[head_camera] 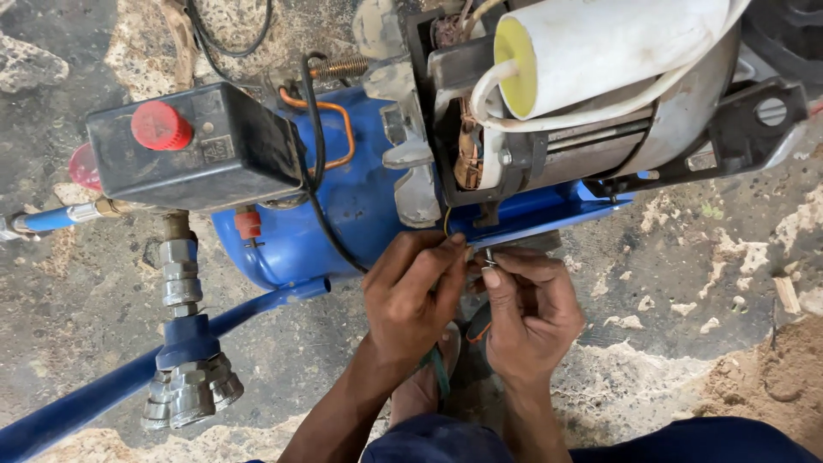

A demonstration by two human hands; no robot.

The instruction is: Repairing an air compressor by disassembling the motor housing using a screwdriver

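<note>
We work over a round blue steel air tank (343, 206), and we place everything by it. Across its top right lies the grey metal motor housing (660, 120) with its end open, copper windings (470, 159) bare, and a white cylindrical capacitor (600, 51) on top. At the tank's upper left sits a black boxy pressure switch (206, 146) with a red knob (160, 126); below that hangs a silver threaded fitting (182, 274). A black cable (321, 206) drops across the tank's front.

Just below the tank's lower right edge, our left hand (411, 300) curls, fingertips pinching thin wire leads (459, 244) — yellow among them — that come down from the motor. Our right hand (531, 313), touching the left, grips a small metal tool tip (489, 255) at those leads, thumb pressed forward. Both wrists bend inward. We judge a slip could nick insulation or snap a strand — the grip is cramped.
</note>
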